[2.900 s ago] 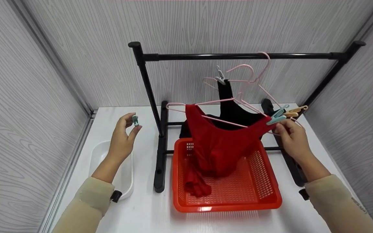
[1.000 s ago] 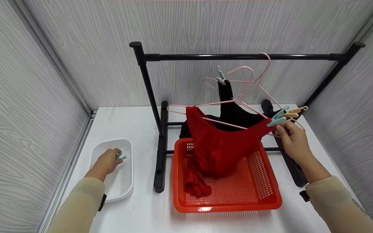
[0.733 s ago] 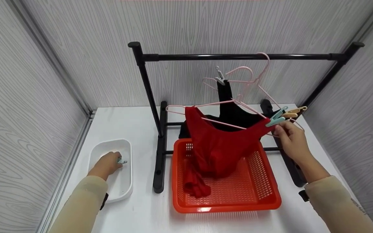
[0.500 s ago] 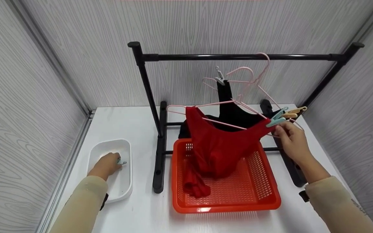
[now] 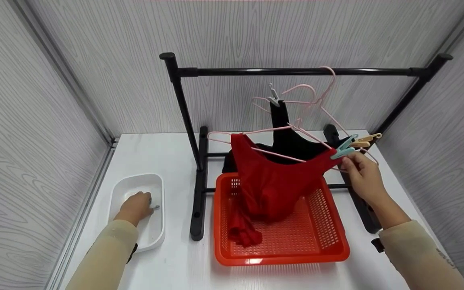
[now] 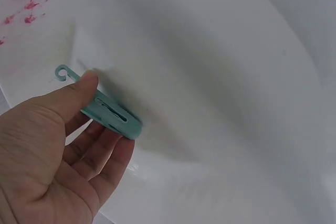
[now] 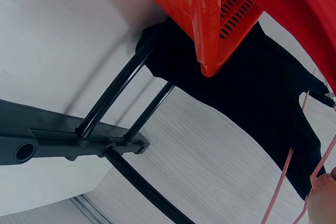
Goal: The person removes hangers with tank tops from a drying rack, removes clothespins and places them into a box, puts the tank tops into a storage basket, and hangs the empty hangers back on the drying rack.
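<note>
Inside the white tub on the left, my left hand pinches a teal clothespin between thumb and fingers, close over the tub's bottom. My right hand grips the right end of a pink hanger, thumb against fingers. A red strappy top hangs from that hanger, its lower part drooping into the red basket. Another teal clothespin clips its right strap, just above my right fingers. The left strap lies over the hanger without a clip.
Behind, a black top hangs on a second pink hanger hooked over the black rack's bar. A grey clothespin and a yellow one clip its straps. The rack's feet stand on either side of the basket.
My left hand has come down from above the tub into it, still pinching the teal clothespin. My right hand and the red top have stayed almost in place.
</note>
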Available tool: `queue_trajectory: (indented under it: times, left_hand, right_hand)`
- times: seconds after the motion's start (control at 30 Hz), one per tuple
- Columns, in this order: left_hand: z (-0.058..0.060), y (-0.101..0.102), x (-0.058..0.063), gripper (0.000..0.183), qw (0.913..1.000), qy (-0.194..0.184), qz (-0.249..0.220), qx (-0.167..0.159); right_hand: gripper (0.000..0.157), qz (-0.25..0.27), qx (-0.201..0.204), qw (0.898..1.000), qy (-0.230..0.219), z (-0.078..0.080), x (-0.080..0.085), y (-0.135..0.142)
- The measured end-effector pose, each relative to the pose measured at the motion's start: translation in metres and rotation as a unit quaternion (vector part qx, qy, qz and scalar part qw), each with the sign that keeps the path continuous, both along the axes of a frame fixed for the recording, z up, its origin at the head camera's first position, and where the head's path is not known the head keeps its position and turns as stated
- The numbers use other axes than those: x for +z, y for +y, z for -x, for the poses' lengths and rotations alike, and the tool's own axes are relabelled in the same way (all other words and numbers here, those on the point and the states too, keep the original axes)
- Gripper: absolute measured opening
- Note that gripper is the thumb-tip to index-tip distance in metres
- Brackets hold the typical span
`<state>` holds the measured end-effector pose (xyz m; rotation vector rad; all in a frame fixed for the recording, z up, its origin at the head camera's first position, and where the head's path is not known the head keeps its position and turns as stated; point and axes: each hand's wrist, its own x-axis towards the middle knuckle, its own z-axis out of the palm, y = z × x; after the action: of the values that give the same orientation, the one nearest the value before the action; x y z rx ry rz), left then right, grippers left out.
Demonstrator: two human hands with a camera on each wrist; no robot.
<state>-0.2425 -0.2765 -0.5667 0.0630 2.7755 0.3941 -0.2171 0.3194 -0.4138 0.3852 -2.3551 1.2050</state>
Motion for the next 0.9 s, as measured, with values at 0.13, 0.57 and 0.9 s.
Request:
queue_trajectory:
  times: [0.13, 0.57, 0.9]
  left_hand:
    - [-0.001, 0.002, -0.002, 0.04, 0.9999, 0.012, 0.008, -0.009]
    - [-0.003, 0.004, -0.002, 0.045, 0.9999, 0.013, 0.01, 0.0]
    - [-0.003, 0.001, -0.002, 0.044, 0.9998, -0.006, -0.013, 0.013]
  right_hand:
    - [0.011, -0.001, -0.007, 1.0, 0.0, 0.002, -0.003, 0.002]
    - [0.012, 0.001, -0.003, 1.0, -0.009, 0.0, -0.002, 0.002]
    - [0.011, -0.024, -0.004, 1.0, -0.003, -0.006, 0.004, -0.002]
